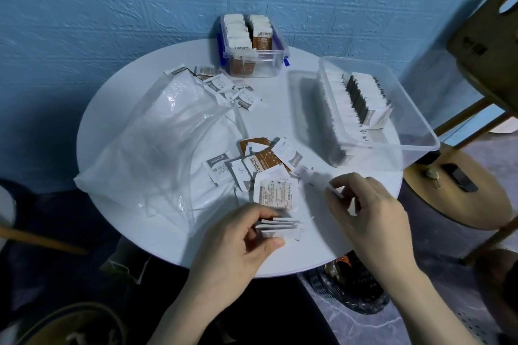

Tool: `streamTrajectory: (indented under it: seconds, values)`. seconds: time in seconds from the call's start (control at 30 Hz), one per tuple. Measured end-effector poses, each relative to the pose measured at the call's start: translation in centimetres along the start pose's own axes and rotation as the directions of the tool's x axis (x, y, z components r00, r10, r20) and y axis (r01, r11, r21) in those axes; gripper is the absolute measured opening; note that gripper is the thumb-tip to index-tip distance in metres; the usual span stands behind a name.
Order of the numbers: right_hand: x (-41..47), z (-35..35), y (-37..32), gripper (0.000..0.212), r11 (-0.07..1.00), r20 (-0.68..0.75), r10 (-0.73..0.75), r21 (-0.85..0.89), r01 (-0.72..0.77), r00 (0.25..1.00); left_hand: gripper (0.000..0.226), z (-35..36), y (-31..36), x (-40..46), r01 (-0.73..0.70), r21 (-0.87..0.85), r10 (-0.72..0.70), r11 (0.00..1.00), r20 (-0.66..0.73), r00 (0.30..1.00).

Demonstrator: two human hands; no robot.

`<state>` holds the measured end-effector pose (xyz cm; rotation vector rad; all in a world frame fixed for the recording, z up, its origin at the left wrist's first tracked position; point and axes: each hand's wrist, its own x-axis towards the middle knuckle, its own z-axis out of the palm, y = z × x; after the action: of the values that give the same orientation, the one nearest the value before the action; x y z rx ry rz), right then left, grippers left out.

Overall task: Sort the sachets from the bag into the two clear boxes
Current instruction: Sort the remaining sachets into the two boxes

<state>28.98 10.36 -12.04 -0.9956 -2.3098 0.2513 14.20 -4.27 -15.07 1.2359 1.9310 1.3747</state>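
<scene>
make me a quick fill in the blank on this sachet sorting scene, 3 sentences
1. The left hand grips a small stack of ____ sachets.
2. The brown sachets stand in the small clear box with ____ latches, at the far edge of the round table.
3. The clear plastic bag lies to the ____ of the loose pile of sachets.

Missing words: white; blue; left

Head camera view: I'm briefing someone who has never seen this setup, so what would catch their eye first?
Probably the two hands at the near edge of the round white table: the left hand holds a small stack of sachets, the right hand pinches one more. Next, the crumpled clear bag on the left, and the two clear boxes, one at the back, one on the right.
</scene>
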Motion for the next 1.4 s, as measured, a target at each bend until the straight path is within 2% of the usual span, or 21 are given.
streamTrajectory:
  seconds: [0.1, 0.23, 0.3, 0.4, 0.5, 0.57, 0.63, 0.73, 0.8, 0.93, 1.03, 1.13, 1.27, 1.4]
  values:
    - [-0.6, 0.1, -0.4, 0.024, 0.998, 0.080, -0.058, 0.025, 0.056, 0.995, 0.039, 0.0, -0.1, 0.0, 0.008, -0.030, -0.008, 1.000, 0.001, 1.000]
    - [-0.5, 0.0, -0.9, 0.037, 0.992, 0.288, -0.076, 0.117, 0.044, 0.955, 0.039, -0.2, -0.2, 0.0, 0.021, -0.057, -0.020, 0.998, 0.011, 1.000]
    - [-0.3, 0.0, -0.9, 0.039, 0.993, 0.298, -0.101, 0.088, 0.078, 0.949, 0.041, -0.3, -0.1, 0.0, 0.013, -0.044, -0.013, 0.999, 0.012, 1.000]
    - [0.1, -0.1, -0.4, 0.043, 0.990, 0.395, -0.057, 0.142, 0.000, 0.917, 0.044, -0.2, -0.1, 0.0, 0.019, -0.038, -0.019, 0.999, -0.002, 1.000]
    - [0.9, -0.2, 0.5, 0.034, 0.942, 0.372, -0.030, 0.320, -0.098, 0.928, 0.048, -0.2, 0.0, 0.1, 0.021, -0.032, -0.022, 0.999, -0.020, 1.000]
    - [1.8, -0.2, 1.1, 0.032, 0.946, 0.339, -0.045, 0.318, -0.070, 0.940, 0.052, -0.2, 0.0, 0.1, 0.017, -0.030, -0.018, 0.999, -0.025, 1.000]
    - [2.7, -0.1, 1.7, 0.048, 0.957, 0.414, -0.104, 0.289, -0.022, 0.904, 0.056, -0.3, 0.0, 0.1, 0.014, -0.029, -0.014, 0.999, -0.021, 1.000]
    - [3.9, -0.2, 1.9, 0.067, 0.950, 0.568, -0.205, 0.310, 0.023, 0.797, 0.058, -0.3, 0.1, 0.1, 0.022, -0.036, -0.023, 0.999, -0.013, 1.000]
    - [4.2, -0.1, 2.0, 0.069, 0.953, 0.563, -0.212, 0.301, 0.040, 0.799, 0.061, -0.4, 0.1, 0.2, 0.022, -0.040, -0.023, 0.999, -0.018, 1.000]
    - [4.0, 0.0, 2.1, 0.062, 0.975, 0.493, -0.113, 0.223, 0.000, 0.862, 0.058, -0.3, 0.0, 0.2, 0.032, -0.026, -0.032, 0.999, -0.021, 0.999]
    - [3.4, -0.6, 1.9, 0.041, 0.946, 0.379, -0.036, 0.310, -0.090, 0.925, 0.054, -0.2, -0.1, 0.2, 0.038, -0.022, -0.039, 0.999, -0.022, 0.999]
    - [2.4, -1.2, 1.7, 0.008, 0.852, 0.313, 0.052, 0.481, -0.206, 0.948, 0.049, -0.1, 0.0, 0.3, 0.038, -0.030, -0.039, 0.999, -0.023, 0.999]
    - [0.3, -0.4, -0.2, 0.013, 0.631, 0.295, 0.150, 0.706, -0.321, 0.944, 0.046, -0.3, 0.2, 0.2, 0.026, -0.035, -0.027, 0.999, -0.016, 1.000]
    - [-1.8, 1.1, -1.8, 0.007, 0.583, 0.347, 0.089, 0.742, -0.331, 0.934, 0.048, -0.4, 0.2, 0.0, 0.020, -0.027, -0.021, 0.999, -0.014, 1.000]
